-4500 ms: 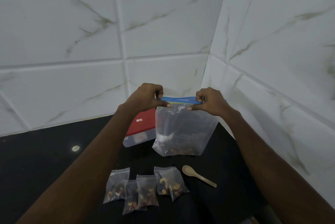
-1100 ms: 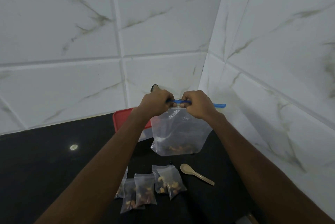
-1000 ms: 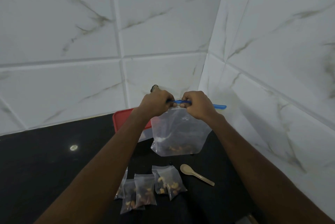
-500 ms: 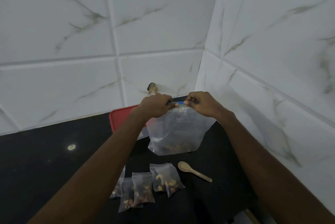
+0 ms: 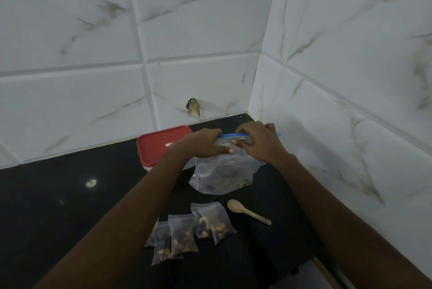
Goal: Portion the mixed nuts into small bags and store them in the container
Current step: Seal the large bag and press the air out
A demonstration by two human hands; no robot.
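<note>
Both hands pinch the blue zip top (image 5: 233, 136) of the big bag (image 5: 222, 171), left hand (image 5: 205, 146) and right hand (image 5: 259, 143) with fingers curled on it. The big bag stands near the back right corner of the counter (image 5: 70, 195). The red-lid container (image 5: 161, 146) sits beside it by the back edge. Small bags (image 5: 211, 223) and a spoon (image 5: 247, 211) lie nearer the front.

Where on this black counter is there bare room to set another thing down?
The widest bare stretch of counter lies left of the red-lidded container and the small bags, up to the back wall. The corner is crowded: container, large bag, spoon and small bags sit close together.
</note>
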